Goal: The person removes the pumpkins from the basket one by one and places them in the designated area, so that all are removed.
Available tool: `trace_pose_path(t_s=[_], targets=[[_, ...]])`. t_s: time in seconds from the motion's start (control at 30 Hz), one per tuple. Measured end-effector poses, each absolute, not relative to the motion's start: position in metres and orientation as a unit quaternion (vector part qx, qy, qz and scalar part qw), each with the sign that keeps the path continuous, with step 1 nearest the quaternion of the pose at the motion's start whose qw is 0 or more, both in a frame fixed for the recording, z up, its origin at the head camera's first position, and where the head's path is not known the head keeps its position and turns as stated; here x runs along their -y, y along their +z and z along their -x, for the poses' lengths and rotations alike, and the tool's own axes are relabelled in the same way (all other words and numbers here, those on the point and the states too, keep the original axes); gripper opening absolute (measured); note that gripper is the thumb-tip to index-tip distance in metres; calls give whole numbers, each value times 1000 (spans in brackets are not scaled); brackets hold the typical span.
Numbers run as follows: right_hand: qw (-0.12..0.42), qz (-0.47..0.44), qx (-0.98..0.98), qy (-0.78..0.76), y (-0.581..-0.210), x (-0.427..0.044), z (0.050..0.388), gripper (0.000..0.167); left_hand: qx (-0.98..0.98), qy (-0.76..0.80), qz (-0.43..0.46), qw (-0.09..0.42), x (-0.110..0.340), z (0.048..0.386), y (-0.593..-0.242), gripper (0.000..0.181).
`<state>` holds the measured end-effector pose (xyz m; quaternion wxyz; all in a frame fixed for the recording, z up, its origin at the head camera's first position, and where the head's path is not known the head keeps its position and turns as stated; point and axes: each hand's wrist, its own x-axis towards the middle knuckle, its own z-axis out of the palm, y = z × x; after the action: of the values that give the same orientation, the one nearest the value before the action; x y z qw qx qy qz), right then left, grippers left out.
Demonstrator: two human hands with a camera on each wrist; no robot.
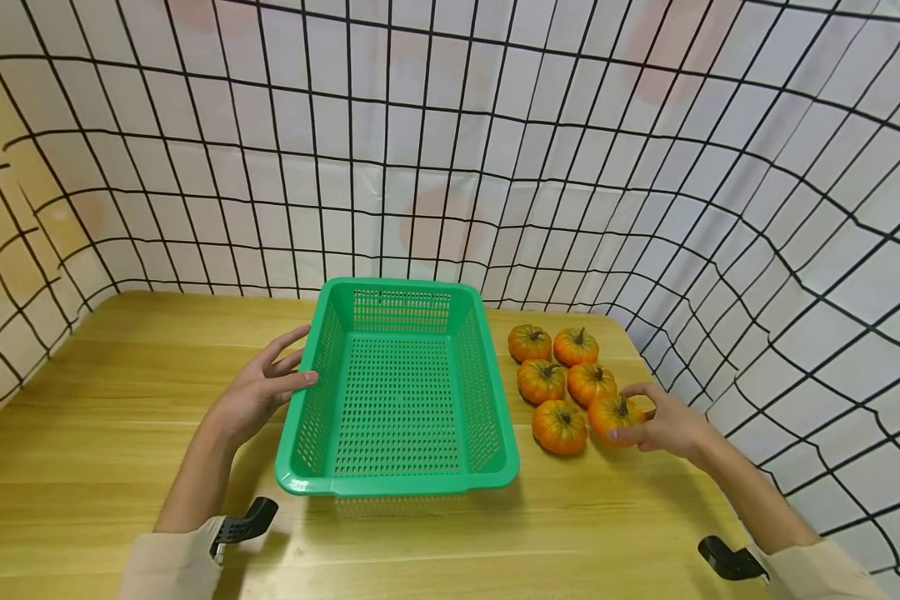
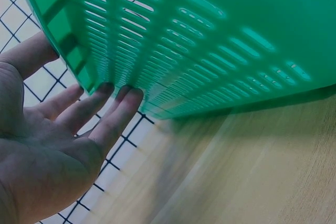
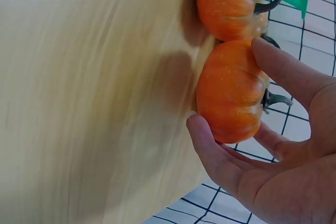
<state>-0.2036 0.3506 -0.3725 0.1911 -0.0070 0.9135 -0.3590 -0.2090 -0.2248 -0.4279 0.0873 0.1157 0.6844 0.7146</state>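
A green plastic basket (image 1: 397, 487) with slotted walls stands on the table, its inside bare. At its left side my left hand (image 1: 258, 387) holds the rim, the thumb over the edge and the fingers against the outer wall, as the left wrist view shows. Small orange pumpkins, several of them, sit close together right of the basket. My right hand (image 1: 667, 423) grips the front right pumpkin (image 3: 231, 93) between thumb and fingers, its stem facing up. Beside it is another pumpkin (image 1: 559, 427) that no hand touches.
The wooden table (image 1: 82, 450) extends to both sides and the front. A black wire grid (image 1: 435, 167) with white sheeting behind it encloses the back and sides, close to the right forearm. A black wrist mount (image 1: 247, 521) sits at the left cuff.
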Motion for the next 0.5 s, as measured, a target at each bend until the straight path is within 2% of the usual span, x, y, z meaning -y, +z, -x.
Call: trace_pose_path(t_s=[0.5], targets=[[217,0,-903,-372,-390,-356,206,88,-683,717,-112,85,225,209,-428,80]])
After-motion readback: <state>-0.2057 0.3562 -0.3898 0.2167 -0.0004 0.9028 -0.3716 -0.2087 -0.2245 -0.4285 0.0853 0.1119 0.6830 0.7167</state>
